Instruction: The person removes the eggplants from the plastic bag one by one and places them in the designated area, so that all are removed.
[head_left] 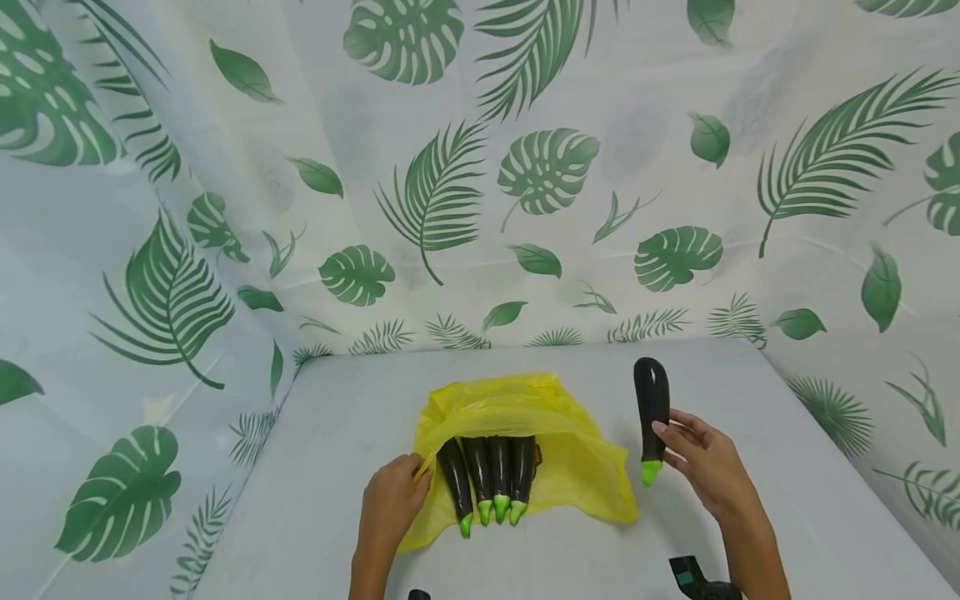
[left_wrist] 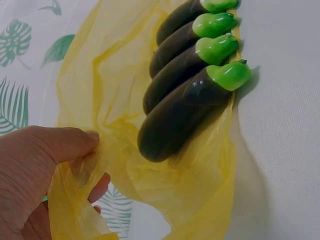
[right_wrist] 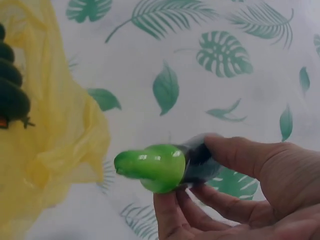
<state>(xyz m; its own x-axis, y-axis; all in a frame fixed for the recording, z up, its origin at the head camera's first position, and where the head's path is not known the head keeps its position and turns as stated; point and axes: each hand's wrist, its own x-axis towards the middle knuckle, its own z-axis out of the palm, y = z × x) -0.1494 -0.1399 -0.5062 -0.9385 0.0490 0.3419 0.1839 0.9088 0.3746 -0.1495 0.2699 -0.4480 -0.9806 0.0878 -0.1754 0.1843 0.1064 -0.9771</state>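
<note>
A yellow plastic bag (head_left: 585,475) lies on the white table with its mouth toward me. Several dark eggplants (head_left: 477,467) with green stem ends lie side by side in that mouth, their stems pointing out. My left hand (head_left: 393,500) pinches the bag's left edge between thumb and fingers; the left wrist view shows the thumb (left_wrist: 75,145) pressed on the thin film. Right of the bag, my right hand (head_left: 708,462) grips another eggplant (head_left: 651,400) near its stem, held upright with the green end (right_wrist: 160,167) down and apart from the bag.
The white table (head_left: 337,400) meets a leaf-patterned white sheet (head_left: 555,250) behind and at both sides. A small orange-red patch (head_left: 537,455) shows beside the rightmost bagged eggplant; its kind is unclear. A black device (head_left: 701,579) sits by my right wrist.
</note>
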